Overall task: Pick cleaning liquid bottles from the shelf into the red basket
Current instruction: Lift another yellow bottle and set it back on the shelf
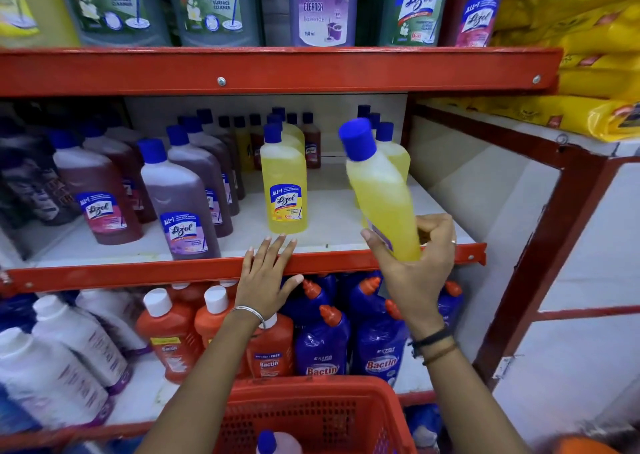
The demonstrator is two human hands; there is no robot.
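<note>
My right hand (417,266) grips the base of a yellow cleaning liquid bottle (379,190) with a blue cap, tilted left and lifted just off the front of the middle shelf (332,232). My left hand (266,277) rests flat on that shelf's red front rail, fingers spread, holding nothing. Just beyond its fingertips another yellow bottle (284,183) stands upright. The red basket (311,415) sits below between my forearms, with a blue-capped bottle (277,444) inside it.
Purple and reddish bottles (180,207) fill the middle shelf's left side. More yellow bottles (391,145) stand behind the held one. Orange and blue bottles (322,342) crowd the lower shelf, white ones to the left. Large bottles line the top shelf. Yellow bags (588,72) are stacked at right.
</note>
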